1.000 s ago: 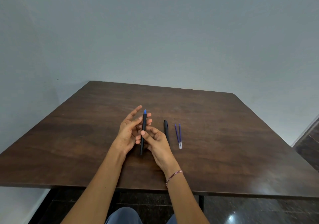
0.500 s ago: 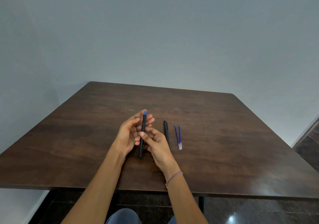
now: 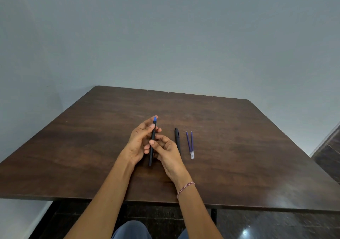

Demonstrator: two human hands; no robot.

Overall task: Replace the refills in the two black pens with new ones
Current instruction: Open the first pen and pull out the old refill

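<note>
Fingers of the left hand [image 3: 138, 143] are what changes. A second ago they lay spread behind the first pen [image 3: 151, 157]. Now they curl round its upper part, and the thumb presses on it just below the blue end [image 3: 155, 118]. The right hand [image 3: 167, 152] keeps its pinch on the middle of the same pen, thumb in front and fingers behind. The pen itself stays almost where it was, held up above the table [image 3: 239, 146] with the blue end pointing away from the person. I judge that both hands are now set to twist or pull it open, so the old refill is not yet out. The second pen [image 3: 177, 139] and the two new refills [image 3: 189, 145] lie untouched on the table just to the right.
</note>
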